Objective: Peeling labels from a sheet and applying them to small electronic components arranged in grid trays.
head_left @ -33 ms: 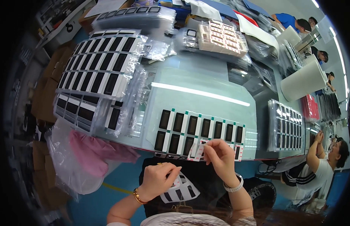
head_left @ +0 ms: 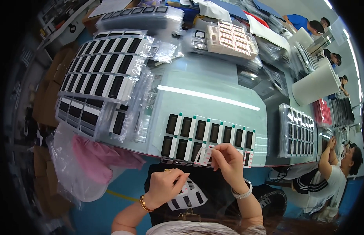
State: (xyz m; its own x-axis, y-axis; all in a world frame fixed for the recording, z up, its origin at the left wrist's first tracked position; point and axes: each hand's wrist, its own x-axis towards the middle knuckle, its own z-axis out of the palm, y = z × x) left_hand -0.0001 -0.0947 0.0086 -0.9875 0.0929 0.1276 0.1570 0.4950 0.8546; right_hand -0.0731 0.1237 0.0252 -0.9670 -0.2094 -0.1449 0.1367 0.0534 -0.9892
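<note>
My right hand (head_left: pixel 227 161) is at the table's front edge, its thumb and fingers pinched on a white adhesive frame sticker (head_left: pixel 206 156) with red marks. The sticker lies over a dark rectangular panel in the front row of panels (head_left: pixel 181 149). Another red-marked sticker (head_left: pixel 248 158) surrounds the panel at the row's right end. My left hand (head_left: pixel 165 185) is closed above my lap, left of the right hand. From under its fingers a white sheet with rectangular cutouts (head_left: pixel 189 197) hangs down; the exact grip is hidden.
Stacked trays of dark panels (head_left: pixel 99 64) stand at the left, and another tray stack (head_left: pixel 298 131) at the right. Red-marked sticker sheets (head_left: pixel 232 39) lie at the back. A white roll (head_left: pixel 315 84) and a co-worker (head_left: pixel 327 172) are at the right. Pink cloth (head_left: pixel 97 156) hangs at left.
My right hand has shifted very slightly up and left with the sticker. The white sheet below my left hand has moved a little; the panels have stayed put.
</note>
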